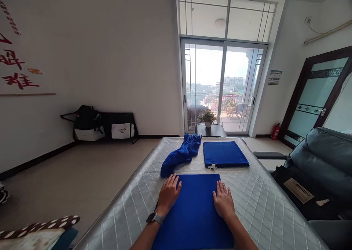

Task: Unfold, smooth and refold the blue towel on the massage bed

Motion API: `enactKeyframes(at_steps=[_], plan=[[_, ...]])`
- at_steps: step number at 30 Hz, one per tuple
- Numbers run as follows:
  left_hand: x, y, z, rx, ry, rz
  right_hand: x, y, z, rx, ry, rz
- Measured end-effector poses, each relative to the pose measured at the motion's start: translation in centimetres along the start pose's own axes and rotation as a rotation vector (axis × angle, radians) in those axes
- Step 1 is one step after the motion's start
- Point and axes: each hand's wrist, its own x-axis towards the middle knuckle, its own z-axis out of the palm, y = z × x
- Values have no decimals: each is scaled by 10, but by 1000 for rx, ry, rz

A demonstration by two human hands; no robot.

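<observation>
A flat blue cloth (196, 209) lies spread out in front of me, nearly rectangular. On its left edge rests my left hand (169, 192), palm down with the fingers stretched out; a watch is on that wrist. My right hand (224, 198) lies flat on the cloth's right edge, fingers extended. Beyond, to the right, is a neatly folded stack of blue cloth (225, 154) with a white tag at its near left corner. A crumpled blue cloth (183, 154) lies to the left of the stack, close to my left fingertips.
Everything blue lies on a silver quilted mattress (261, 191). A dark leather armchair (316, 154) stands at the right. Behind the mattress, a potted plant (208, 118) sits on a small dark table. Bags (88, 121) rest by the left wall.
</observation>
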Motion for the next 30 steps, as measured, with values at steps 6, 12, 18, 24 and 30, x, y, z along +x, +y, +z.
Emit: enactKeyframes(at_steps=[6, 12, 18, 24, 30], plan=[[-11, 129, 19, -171, -202, 362, -1, 3, 1, -10, -2, -30], [-17, 155, 42, -171, -305, 307, 1, 6, 4, -28, -14, -42], [-15, 56, 34, -18, -265, 116, 3, 5, 6, -7, 9, -18], [-23, -37, 19, 76, -210, -78, 4, 5, 8, -48, 0, -17], [-28, -46, 20, 32, -153, -119, 8, 6, 9, -93, -21, -24]])
